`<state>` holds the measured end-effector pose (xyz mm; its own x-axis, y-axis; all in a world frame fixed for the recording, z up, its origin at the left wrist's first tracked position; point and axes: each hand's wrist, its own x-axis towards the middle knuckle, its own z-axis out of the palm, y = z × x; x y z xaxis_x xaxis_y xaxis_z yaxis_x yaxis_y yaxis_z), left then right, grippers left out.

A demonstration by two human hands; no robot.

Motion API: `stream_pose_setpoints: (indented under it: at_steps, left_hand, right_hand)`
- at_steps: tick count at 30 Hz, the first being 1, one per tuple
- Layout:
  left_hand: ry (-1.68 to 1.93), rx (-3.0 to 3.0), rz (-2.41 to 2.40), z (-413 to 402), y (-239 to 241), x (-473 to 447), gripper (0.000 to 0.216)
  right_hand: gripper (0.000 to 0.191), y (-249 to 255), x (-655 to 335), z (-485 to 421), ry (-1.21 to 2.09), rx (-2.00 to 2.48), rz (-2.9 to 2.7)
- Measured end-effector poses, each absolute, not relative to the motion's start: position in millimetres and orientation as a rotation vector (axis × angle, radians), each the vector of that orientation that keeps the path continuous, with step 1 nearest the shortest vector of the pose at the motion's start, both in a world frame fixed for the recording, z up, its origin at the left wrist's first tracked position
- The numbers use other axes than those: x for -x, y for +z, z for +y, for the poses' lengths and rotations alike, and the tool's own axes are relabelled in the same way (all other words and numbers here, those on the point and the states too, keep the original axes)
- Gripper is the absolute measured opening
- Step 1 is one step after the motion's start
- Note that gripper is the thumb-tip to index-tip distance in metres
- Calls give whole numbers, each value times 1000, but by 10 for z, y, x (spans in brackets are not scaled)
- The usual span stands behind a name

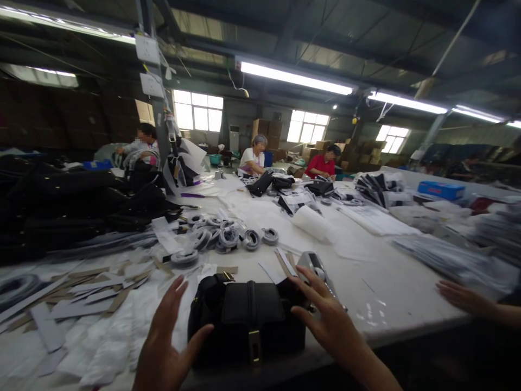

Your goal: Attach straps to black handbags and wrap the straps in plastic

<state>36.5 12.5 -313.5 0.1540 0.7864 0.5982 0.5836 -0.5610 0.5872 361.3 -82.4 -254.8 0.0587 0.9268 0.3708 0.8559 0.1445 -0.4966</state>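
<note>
A black handbag (252,304) with a gold clasp (254,347) stands at the near edge of the table, directly in front of me. My left hand (169,342) is at its left side, fingers spread and thumb pointing toward the bag. On the other side, my right hand (325,312) is held with its fingers apart, near the bag's right end. Neither hand grips it; whether the fingertips touch the leather I cannot tell. Just behind my right hand is a grey tape dispenser-like device (313,263), partly covered by the fingers.
Card strips (93,293) and white padding (109,336) lie at left. Coiled straps (228,236) sit beyond the bag, near a pile of black bags (73,201). Another person's hand (464,297) rests at the right table edge, by stacked plastic sleeves (451,258). Several people work farther back.
</note>
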Motion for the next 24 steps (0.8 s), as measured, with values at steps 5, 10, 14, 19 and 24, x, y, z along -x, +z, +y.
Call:
stream_pose_setpoints:
  at_steps: [5, 10, 14, 19, 24]
  left_hand:
    - [669, -3051, 580, 168, -2549, -711, 73]
    - [412, -2838, 712, 400, -2066, -1002, 26]
    - [161, -2754, 356, 393, -1804, -1095, 59]
    - [6, -2849, 223, 247, -1923, -1122, 91]
    - [211, -2478, 433, 553, -1738, -1093, 56]
  right_hand:
    - [63, -2633, -3566, -802, 292, 1735, -1479]
    - [54, -2694, -3495, -897, 323, 1688, -1445]
    - [49, -2762, -3517, -967, 276, 1725, -1460]
    - [53, -2910, -3634, -1012, 315, 1781, -1441]
    - [49, -3005, -3679, -1048, 266, 1653, -1540]
